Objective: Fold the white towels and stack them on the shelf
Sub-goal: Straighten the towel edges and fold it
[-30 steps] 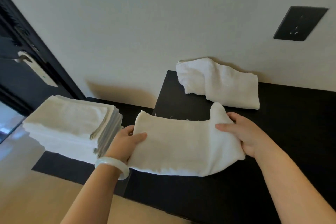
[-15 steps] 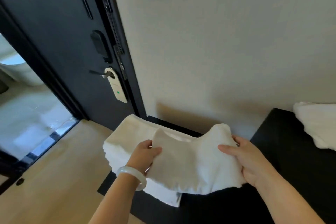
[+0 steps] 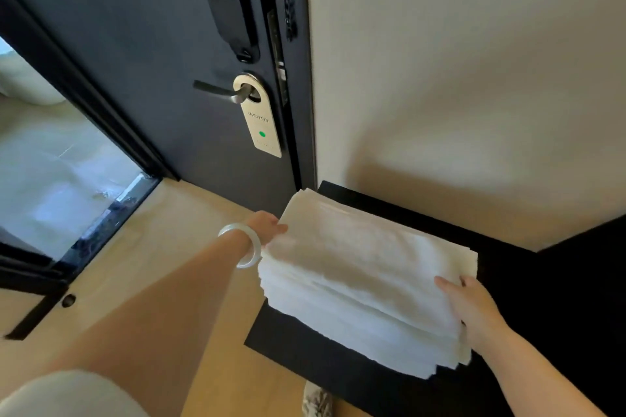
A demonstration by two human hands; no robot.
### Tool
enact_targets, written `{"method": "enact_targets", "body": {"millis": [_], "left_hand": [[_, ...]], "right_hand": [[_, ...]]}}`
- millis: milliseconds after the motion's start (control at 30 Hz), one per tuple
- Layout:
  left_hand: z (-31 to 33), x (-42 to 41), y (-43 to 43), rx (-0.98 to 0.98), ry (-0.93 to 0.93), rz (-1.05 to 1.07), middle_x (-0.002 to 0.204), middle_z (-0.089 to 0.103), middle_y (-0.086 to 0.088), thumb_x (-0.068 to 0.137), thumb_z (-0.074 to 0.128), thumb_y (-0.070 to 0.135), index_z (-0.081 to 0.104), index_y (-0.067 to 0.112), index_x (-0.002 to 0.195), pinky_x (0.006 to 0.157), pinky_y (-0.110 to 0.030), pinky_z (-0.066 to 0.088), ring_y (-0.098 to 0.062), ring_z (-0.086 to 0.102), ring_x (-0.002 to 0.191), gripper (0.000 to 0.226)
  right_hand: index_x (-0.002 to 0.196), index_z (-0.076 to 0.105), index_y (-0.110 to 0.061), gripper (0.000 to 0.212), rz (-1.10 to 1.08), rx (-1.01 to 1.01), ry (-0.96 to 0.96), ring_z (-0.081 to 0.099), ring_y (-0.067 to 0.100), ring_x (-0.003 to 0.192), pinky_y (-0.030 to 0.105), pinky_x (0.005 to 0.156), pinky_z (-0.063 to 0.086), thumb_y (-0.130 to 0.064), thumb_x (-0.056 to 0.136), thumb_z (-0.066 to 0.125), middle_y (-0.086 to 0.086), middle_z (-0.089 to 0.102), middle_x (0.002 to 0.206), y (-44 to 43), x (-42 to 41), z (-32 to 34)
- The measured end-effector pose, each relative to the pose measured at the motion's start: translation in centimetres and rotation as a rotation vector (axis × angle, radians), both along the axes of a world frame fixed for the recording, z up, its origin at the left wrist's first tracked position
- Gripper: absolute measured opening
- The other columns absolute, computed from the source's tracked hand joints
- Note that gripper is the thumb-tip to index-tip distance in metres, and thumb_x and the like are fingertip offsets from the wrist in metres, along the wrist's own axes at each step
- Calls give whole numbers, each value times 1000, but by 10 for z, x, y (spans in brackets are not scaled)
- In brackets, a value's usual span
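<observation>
A tall stack of folded white towels (image 3: 366, 281) lies on the low black shelf (image 3: 321, 355) beside the wall. The folded towel I carried now lies flat as the top layer. My left hand (image 3: 267, 225), with a pale bangle on the wrist, touches the stack's far left corner, fingers tucked at the towel's edge. At the stack's near right corner my right hand (image 3: 471, 306) rests flat on the top towel with the fingers spread. Whether either hand still pinches the cloth is hard to see.
A dark door (image 3: 189, 61) with a lever handle and a hanging tag (image 3: 261, 118) stands left of the shelf. A higher black surface (image 3: 582, 281) rises at the right. Light wooden floor (image 3: 152, 264) spreads to the left, with a glass panel (image 3: 61, 173) beyond.
My view swung left from the black table to the stack. Both hands carried the folded towel over and laid it flat on top of the stack.
</observation>
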State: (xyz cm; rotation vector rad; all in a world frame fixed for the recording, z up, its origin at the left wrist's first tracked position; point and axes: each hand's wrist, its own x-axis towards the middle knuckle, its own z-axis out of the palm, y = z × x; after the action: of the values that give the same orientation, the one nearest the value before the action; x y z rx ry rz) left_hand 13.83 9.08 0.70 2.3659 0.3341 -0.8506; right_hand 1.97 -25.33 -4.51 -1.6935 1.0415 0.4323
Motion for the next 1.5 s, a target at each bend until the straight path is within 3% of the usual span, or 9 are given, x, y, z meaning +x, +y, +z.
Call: {"method": "enact_targets", "body": {"millis": [133, 367, 600, 767, 833, 900, 1000, 1233, 1500], "left_hand": [[-26, 1, 11, -42, -51, 53, 107, 67, -16, 97, 55, 23, 68, 3, 108, 95, -44, 49, -32, 62, 98, 27], [-24, -2, 11, -93, -234, 68, 86, 67, 0, 95, 57, 32, 65, 27, 84, 63, -25, 42, -20, 59, 80, 14], [-45, -18, 14, -60, -158, 40, 108, 67, -9, 96, 57, 26, 63, 15, 119, 90, -41, 51, -28, 62, 97, 26], [-42, -35, -19, 281, -566, -305, 152, 32, -7, 94, 59, 35, 31, 16, 148, 110, -40, 30, -29, 31, 138, 64], [-50, -49, -43, 321, -586, -576, 164, 2, -3, 98, 45, 49, 7, 24, 156, 119, -44, 13, -26, 3, 150, 74], [-65, -61, -59, 332, -476, -714, 161, -24, 3, 99, 27, 58, -13, 34, 154, 118, -54, -5, -24, -22, 148, 72], [-87, -69, -58, 366, -346, -741, 153, -39, 5, 96, 10, 65, -26, 39, 147, 115, -63, -11, -25, -35, 142, 68], [-90, -69, -63, 420, -304, -761, 152, -43, 4, 93, 2, 65, -32, 38, 144, 113, -64, -10, -25, -38, 140, 67], [-40, -81, -123, 345, -275, -737, 159, -29, 0, 99, 11, 58, -23, 33, 150, 120, -54, -4, -31, -21, 147, 67]], "right_hand": [[129, 53, -18, 47, 4, -95, -36, 64, 26, 93, 52, 88, 55, -39, 89, 68, 2, 64, 106, -5, 3, -12], [123, 54, -29, 39, -109, -211, -306, 62, 20, 99, 49, 84, 56, -31, 87, 71, -5, 62, 112, -3, -5, -5], [130, 47, -17, 52, -51, -329, -164, 60, 27, 99, 48, 86, 54, -24, 87, 74, 7, 58, 118, 7, -27, -13], [145, 36, -12, 71, 524, -1071, -329, 43, 36, 132, 52, 105, 40, -32, 84, 66, 15, 42, 147, 46, -27, 3], [159, 6, -21, 77, 785, -963, -343, 7, 28, 153, 50, 121, 11, -37, 97, 49, 7, 6, 166, 65, -22, 3], [152, -24, -30, 75, 917, -881, -210, -24, 22, 149, 49, 121, -11, -49, 103, 30, -3, -28, 161, 70, -19, -12], [139, -44, -35, 73, 954, -832, -51, -39, 23, 142, 53, 118, -18, -64, 97, 8, -4, -45, 153, 63, -23, -33], [137, -45, -37, 73, 975, -809, -17, -43, 22, 140, 54, 116, -23, -67, 93, 4, -6, -54, 145, 58, -21, -41], [156, -15, -32, 74, 876, -671, -114, -32, 14, 141, 43, 112, -21, -63, 99, 22, -4, -24, 163, 17, -25, 18]]}}
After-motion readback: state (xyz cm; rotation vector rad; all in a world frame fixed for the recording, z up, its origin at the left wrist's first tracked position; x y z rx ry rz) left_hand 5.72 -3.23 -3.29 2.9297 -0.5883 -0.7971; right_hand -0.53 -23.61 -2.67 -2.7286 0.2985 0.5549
